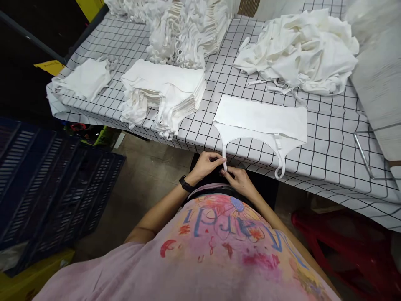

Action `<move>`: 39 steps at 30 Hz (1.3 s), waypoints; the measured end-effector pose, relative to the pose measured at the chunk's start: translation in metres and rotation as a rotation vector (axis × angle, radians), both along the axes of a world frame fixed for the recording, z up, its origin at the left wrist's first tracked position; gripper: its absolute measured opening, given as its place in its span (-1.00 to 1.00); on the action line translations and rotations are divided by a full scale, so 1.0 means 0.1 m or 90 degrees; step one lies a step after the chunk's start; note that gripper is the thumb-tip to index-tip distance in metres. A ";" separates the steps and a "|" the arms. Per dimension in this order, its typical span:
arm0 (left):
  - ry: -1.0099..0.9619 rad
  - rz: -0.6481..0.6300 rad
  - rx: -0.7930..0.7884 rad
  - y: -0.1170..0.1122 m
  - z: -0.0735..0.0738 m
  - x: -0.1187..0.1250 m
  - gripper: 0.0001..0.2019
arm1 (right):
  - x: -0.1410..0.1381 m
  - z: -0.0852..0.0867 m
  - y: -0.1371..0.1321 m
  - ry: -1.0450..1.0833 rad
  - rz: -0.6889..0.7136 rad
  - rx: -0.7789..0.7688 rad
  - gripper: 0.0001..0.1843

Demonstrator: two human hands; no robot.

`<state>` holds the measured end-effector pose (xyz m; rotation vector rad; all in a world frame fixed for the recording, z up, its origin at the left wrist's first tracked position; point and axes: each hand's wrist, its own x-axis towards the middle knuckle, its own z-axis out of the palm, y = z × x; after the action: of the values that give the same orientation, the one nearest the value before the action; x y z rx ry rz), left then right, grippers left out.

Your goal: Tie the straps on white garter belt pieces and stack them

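Two hands at work over the near edge of the desk (332,125); the fingers (217,160) of the left hand (205,166) are closed in a pinch on a white strap (224,150), thumb against it; the right hand (240,180) has its fingertips drawn close together at the strap's lower end, though from where I stand I cannot tell whether they grip it or merely touch it.

The strap belongs to a white garment (260,117), which lies folded and flat on the desk directly ahead of the person, its straps toward the body; the second strap (282,161) rests free at the front edge, to the right of both hands; a black band (187,184) is noted on the left wrist.

Further out, a neat stack of folded garments (166,79) stands to the left of the piece in hand, a smaller pile (86,79) beyond it; taller stacks (188,25) sit at the back; a loose white heap (297,50) occupies the rear right; the desk is covered in white cloth with a black grid; below, blue crates (46,179) at left, a red stool (344,242) at right.
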<state>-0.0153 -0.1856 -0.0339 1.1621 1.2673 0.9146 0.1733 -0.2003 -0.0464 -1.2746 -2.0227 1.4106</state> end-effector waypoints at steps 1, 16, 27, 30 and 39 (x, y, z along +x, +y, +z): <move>-0.029 0.025 -0.010 0.01 0.01 0.02 -0.63 | 0.04 0.01 -0.03 0.003 0.004 -0.004 -0.58; -0.210 0.195 -0.051 -0.02 0.10 0.02 -0.68 | 0.75 0.14 -0.44 0.006 -0.151 -0.177 -0.48; -0.228 0.163 -0.086 -0.07 0.08 0.06 -0.70 | 1.03 0.23 -0.54 0.074 -0.078 -0.281 -0.37; -0.234 0.138 -0.095 -0.07 0.08 0.10 -0.69 | 1.06 0.08 -0.53 -0.029 -0.121 -0.151 -0.37; -0.193 0.057 -0.100 -0.08 0.08 0.14 -0.66 | 0.31 -0.02 -0.05 0.045 -0.100 0.082 -0.53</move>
<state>-0.0008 -0.1933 -0.0258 0.8143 1.1269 0.9978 0.2048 -0.2049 -0.0487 -1.2799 -1.8902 1.2163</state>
